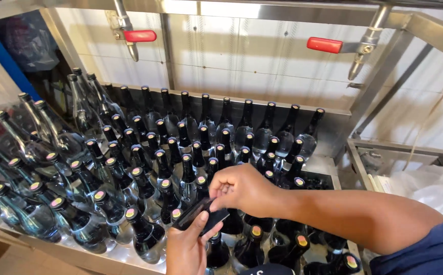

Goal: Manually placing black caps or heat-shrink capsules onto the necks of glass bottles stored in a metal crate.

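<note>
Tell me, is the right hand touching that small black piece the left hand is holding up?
Touching. The head view shows right hand fingertips pinching the black piece, with the left hand gripping it from below.

Both hands over crowded capped glass bottles (145,168) on steel bench (328,165). Left hand (188,249) gripping flat black strip (201,216) from below; right hand (244,188) pinching its upper end. Two red-handled taps (140,35) overhead on steel frame.
</note>
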